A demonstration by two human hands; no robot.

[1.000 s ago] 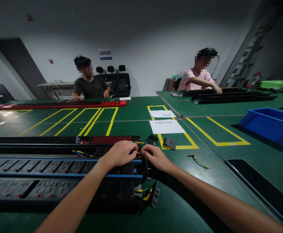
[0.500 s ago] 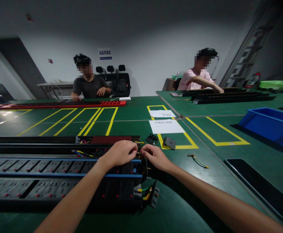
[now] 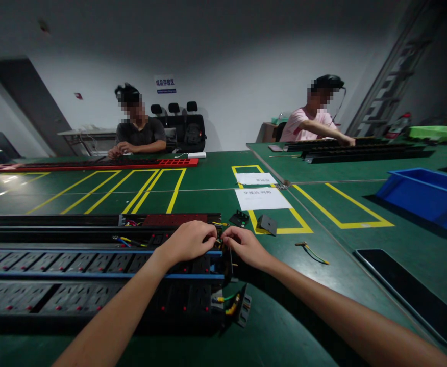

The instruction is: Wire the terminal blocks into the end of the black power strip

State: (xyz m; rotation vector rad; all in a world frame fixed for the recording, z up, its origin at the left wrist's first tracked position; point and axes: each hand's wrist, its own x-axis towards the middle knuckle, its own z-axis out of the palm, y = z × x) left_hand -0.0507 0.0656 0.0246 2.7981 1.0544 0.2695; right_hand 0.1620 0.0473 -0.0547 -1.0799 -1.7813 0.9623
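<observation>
1. The left hand point(image 3: 195, 240) is bending over the right-hand end of the blue-edged socket strip point(image 3: 89, 262), its fingers curling into a narrow pinch; what sits between the fingertips is too small to tell.
2. The right hand point(image 3: 244, 246) is facing it, thumb and forefinger drawing close together near the same end; whether they are gripping anything, one cannot tell.
3. The blue-edged socket strip is lying lengthwise on the smooth green desk point(image 3: 284, 326), its matte black rectangular sockets running in a row between two straight blue rails, with small red dots along them.
4. A black socket strip point(image 3: 185, 298) is lying on the near side of it, showing slotted faces and red dots; at its end, green and yellow wires point(image 3: 229, 299) are leading towards a dark, tilted end plate point(image 3: 243, 307) with rounded openings.
5. On the far side, long black channels point(image 3: 55, 235) are stretching alongside, with thin blue and yellow wires point(image 3: 126, 241) lying near them.
6. Beyond the hands, a bent dark-grey bracket point(image 3: 267, 225) is resting near flat white paper point(image 3: 262, 199); a thin green-yellow wire point(image 3: 315, 254) is curving across the desk.
7. Farther right, a glossy dark slab point(image 3: 411, 293) with rounded corners is lying flat, and a smooth blue bin point(image 3: 426, 196) is standing behind it.
</observation>
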